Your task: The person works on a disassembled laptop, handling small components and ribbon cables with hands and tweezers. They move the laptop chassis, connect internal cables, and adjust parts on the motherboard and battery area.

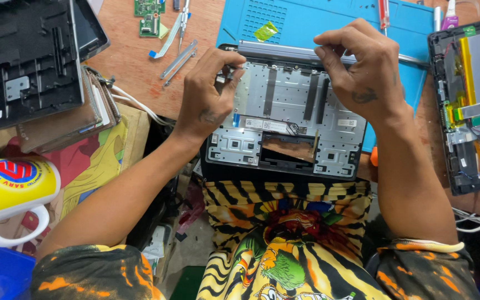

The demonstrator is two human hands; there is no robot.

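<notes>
A stripped laptop shell [284, 128] is lying open-side up at the near edge of a blue work mat [306, 19], its front edge hanging over the person's lap. The right hand [362, 66] is bending over the shell's far edge, fingertips pinching the grey hinge bar [284, 51] there. The left hand [209, 91] is curling at the shell's far left corner, fingers pinched on that end of the bar. A second opened device [470, 100] is sitting at the right, a white mug [9, 194] at the left, and two small green circuit boards [149, 16] are lying beyond the left hand.
</notes>
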